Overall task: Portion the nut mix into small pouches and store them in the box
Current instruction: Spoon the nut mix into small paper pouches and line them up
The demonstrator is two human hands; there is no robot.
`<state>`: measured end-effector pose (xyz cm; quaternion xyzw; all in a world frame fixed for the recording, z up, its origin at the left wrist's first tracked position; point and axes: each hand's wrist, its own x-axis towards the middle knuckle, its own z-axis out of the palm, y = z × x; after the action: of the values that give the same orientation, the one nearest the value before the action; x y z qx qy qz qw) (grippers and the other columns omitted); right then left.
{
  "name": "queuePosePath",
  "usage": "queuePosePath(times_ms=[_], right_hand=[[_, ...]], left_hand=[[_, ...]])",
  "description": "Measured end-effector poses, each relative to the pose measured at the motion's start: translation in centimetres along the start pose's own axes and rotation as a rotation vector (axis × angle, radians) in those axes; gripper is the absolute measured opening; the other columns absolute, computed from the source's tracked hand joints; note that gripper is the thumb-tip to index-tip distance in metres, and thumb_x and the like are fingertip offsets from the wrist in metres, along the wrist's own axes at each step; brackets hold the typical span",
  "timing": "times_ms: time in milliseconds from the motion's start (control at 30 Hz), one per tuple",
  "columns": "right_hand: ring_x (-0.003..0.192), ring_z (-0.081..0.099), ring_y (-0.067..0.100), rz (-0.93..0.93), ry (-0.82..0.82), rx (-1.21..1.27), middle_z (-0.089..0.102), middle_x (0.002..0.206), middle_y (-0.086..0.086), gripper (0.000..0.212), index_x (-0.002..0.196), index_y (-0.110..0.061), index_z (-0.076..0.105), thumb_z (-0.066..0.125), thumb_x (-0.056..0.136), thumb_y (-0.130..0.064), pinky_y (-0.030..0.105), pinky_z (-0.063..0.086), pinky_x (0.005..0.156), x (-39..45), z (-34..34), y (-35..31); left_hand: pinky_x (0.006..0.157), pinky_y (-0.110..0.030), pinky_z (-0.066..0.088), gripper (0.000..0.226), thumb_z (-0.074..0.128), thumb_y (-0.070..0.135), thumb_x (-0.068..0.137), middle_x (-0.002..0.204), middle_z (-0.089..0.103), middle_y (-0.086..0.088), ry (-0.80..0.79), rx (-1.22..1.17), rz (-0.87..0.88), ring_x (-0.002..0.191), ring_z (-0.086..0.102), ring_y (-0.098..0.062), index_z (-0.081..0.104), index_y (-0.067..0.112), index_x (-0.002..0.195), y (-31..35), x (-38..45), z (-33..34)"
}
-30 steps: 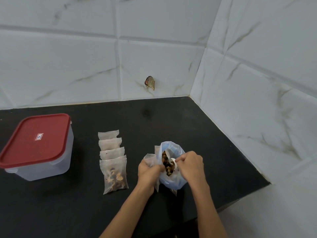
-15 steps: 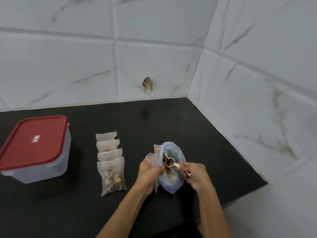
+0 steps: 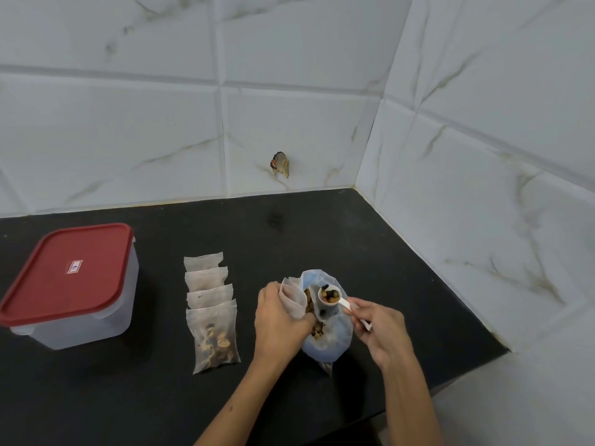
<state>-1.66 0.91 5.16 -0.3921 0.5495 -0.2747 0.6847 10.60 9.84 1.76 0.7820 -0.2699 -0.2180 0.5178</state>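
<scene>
Nut mix [image 3: 328,296] now fills a white scoop [image 3: 329,299] lifted from the blue bag [image 3: 335,339] near the desk's front edge, pinched by the right hand [image 3: 380,329]; left hand [image 3: 280,323] grips an open pouch [image 3: 293,299], ready for pouring.

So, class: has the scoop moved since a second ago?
Yes. The scoop has come up out of the nut bag, loaded; the right hand drew back rightward.

Head-worn view, down onto countertop [image 3: 322,226]

Left hand [image 3: 280,320] perhaps hides the pouch's [image 3: 293,299] base.
</scene>
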Motion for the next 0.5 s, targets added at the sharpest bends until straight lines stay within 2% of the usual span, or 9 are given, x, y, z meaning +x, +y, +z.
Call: queuePosePath(times_ms=[67, 200, 300, 367, 433, 500], right_hand=[[0.073, 0.058, 0.015, -0.065, -0.013, 0.0, 0.069, 0.087, 0.013, 0.018, 0.091, -0.002, 0.071, 0.055, 0.087, 0.007, 0.025, 0.05, 0.068, -1.3, 0.1, -1.0], [0.071, 0.06, 0.012, -0.292, -0.017, -0.08, 0.072, 0.082, 0.007, 0.021, 0.09, -0.011, 0.073, 0.058, 0.087, 0.004, 0.022, 0.05, 0.066, -4.3, 0.8, -3.0], [0.079, 0.064, 0.005, -0.536, 0.005, -0.361, 0.072, 0.084, -0.007, 0.025, 0.088, -0.025, 0.073, 0.063, 0.087, -0.002, 0.016, 0.05, 0.067, -6.3, 1.5, -3.3], [0.082, 0.063, -0.003, -0.677, 0.009, -0.605, 0.068, 0.087, -0.018, 0.023, 0.094, -0.027, 0.074, 0.063, 0.088, -0.008, 0.009, 0.048, 0.067, -7.1, 1.8, -3.0], [0.084, 0.062, -0.002, -0.77, 0.034, -0.785, 0.069, 0.093, -0.014, 0.021, 0.103, -0.023, 0.074, 0.063, 0.089, -0.01, 0.005, 0.048, 0.069, -7.4, 1.9, -2.7], [0.093, 0.064, 0.006, -0.798, 0.052, -0.89, 0.071, 0.106, -0.003, 0.023, 0.109, -0.02, 0.072, 0.062, 0.09, -0.011, 0.011, 0.05, 0.079, -7.3, 2.0, -2.7]], left_hand=[[0.065, -0.014, 0.041, 0.043, 0.078, 0.026, 0.071, 0.095, 0.048, 0.01, 0.052, 0.088, 0.108, 0.084, 0.051, -0.003, 0.045, 0.025, 0.099, 1.1, -0.2, -0.2], [0.065, -0.016, 0.045, 0.038, 0.072, 0.027, 0.079, 0.091, 0.052, 0.009, 0.015, 0.174, 0.13, 0.08, 0.055, -0.004, 0.04, 0.026, 0.099, 2.8, -0.4, 0.0], [0.065, -0.02, 0.048, 0.034, 0.069, 0.03, 0.08, 0.085, 0.053, 0.01, 0.013, 0.148, 0.122, 0.076, 0.055, -0.003, 0.041, 0.024, 0.098, 3.7, -0.7, 0.1], [0.06, -0.02, 0.045, 0.036, 0.071, 0.031, 0.078, 0.084, 0.054, 0.009, -0.004, 0.091, 0.094, 0.075, 0.055, -0.003, 0.042, 0.024, 0.096, 4.0, -0.7, 0.1], [0.057, -0.019, 0.043, 0.037, 0.073, 0.032, 0.076, 0.084, 0.056, 0.009, -0.012, 0.044, 0.072, 0.075, 0.056, -0.003, 0.042, 0.024, 0.095, 4.3, -0.7, 0.0], [0.057, -0.017, 0.044, 0.037, 0.073, 0.029, 0.075, 0.083, 0.056, 0.01, -0.011, 0.023, 0.065, 0.074, 0.055, -0.002, 0.042, 0.024, 0.096, 4.5, -0.6, 0.0]])
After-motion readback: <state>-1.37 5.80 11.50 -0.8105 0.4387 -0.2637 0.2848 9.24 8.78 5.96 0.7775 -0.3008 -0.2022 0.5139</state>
